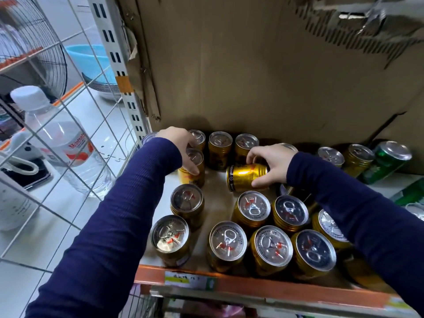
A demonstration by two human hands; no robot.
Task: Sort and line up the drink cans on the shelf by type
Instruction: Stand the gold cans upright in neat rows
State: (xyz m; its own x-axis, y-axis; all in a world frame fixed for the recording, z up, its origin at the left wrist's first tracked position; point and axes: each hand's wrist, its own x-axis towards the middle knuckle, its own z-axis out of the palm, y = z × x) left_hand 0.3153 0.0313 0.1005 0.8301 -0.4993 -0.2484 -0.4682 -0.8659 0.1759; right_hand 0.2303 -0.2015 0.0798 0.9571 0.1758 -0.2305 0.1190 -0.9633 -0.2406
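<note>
Right hand grip holds a tipped gold metal can, left hand an upright gold can; stand it next.

Cans stand on shelf, bottle left.

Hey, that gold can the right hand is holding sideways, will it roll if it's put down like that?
Probably yes: the shiny gold metal drink can lies on its round side in the right hand, so it would likely roll on the flat shelf. Its smooth wall looks slippery. It shows no dents, so probably stiff.
</note>
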